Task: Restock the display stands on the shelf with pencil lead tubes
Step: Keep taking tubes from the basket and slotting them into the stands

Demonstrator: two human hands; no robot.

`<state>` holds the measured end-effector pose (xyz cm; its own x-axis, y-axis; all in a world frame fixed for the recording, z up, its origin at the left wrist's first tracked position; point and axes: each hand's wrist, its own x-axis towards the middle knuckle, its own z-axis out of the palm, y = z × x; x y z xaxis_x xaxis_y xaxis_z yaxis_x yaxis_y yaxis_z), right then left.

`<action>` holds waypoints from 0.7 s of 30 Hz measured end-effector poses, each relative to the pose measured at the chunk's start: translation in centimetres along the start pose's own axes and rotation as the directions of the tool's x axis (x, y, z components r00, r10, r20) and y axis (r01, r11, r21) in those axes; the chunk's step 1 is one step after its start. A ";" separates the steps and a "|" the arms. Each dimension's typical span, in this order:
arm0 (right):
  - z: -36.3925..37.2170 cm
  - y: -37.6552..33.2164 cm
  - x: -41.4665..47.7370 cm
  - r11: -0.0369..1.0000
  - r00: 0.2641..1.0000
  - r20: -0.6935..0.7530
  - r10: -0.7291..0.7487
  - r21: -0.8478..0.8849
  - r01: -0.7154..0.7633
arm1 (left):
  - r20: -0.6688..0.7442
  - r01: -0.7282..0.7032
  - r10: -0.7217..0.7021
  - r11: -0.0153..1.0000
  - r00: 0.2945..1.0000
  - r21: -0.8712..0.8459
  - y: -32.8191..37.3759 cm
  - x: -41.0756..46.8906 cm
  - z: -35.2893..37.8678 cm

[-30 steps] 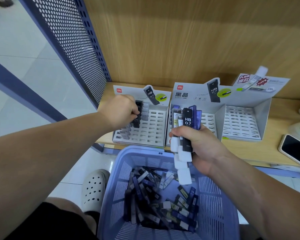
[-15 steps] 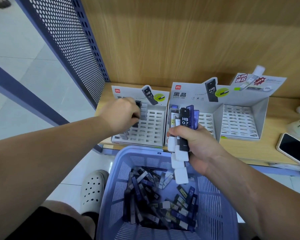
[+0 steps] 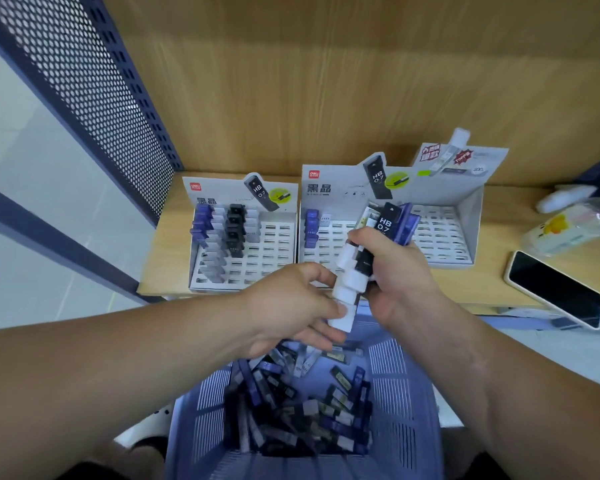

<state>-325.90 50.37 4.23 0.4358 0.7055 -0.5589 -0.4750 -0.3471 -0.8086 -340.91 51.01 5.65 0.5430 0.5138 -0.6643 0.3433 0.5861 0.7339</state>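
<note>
L stand [image 3: 274, 251] at 11 o'clock: ~3 cols part-filled. Mid stand [image 3: 329, 252]: 1 col. R stand [image 3: 440, 237] at 1: unfilled. R hand [image 3: 399, 271] grips tube bundle [image 3: 385, 223], centre; L hand [image 3: 288, 306] pinches its lowest cap. Basket [image 3: 406, 393] at 6 holds plenty; est. most restock left.

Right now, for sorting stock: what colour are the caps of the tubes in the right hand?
The caps of the tubes are white; the head view shows them best.

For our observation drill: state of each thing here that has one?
Left grey cardboard stand: partly filled.
Middle grey cardboard stand: few tubes.
Right grey cardboard stand: seems empty.
Blue plastic basket: holds loose tubes.
Right hand: grips bunch of dark tubes.
Left hand: pinches its lowest tube.
</note>
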 end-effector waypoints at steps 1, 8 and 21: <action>-0.3 -0.2 0.0 1.000 1.000 -0.005 0.004 0.010 -0.004 | -0.024 -0.023 0.023 1.000 0.999 -0.001 -0.1 0.1 0.3; -2.9 -2.0 0.1 0.995 1.000 -0.009 0.010 0.097 -0.009 | -0.153 -0.118 0.125 0.991 0.980 0.059 0.6 0.8 3.5; -12.0 -4.3 1.0 0.981 0.998 -0.029 0.056 0.189 -0.050 | -0.208 -0.115 0.072 0.972 0.976 -0.203 1.7 1.1 13.0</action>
<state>-314.26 45.15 4.92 0.4301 0.6670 -0.6084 -0.6320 -0.2587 -0.7305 -329.81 44.45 8.00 0.3951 0.6735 -0.6247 0.1161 0.6380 0.7612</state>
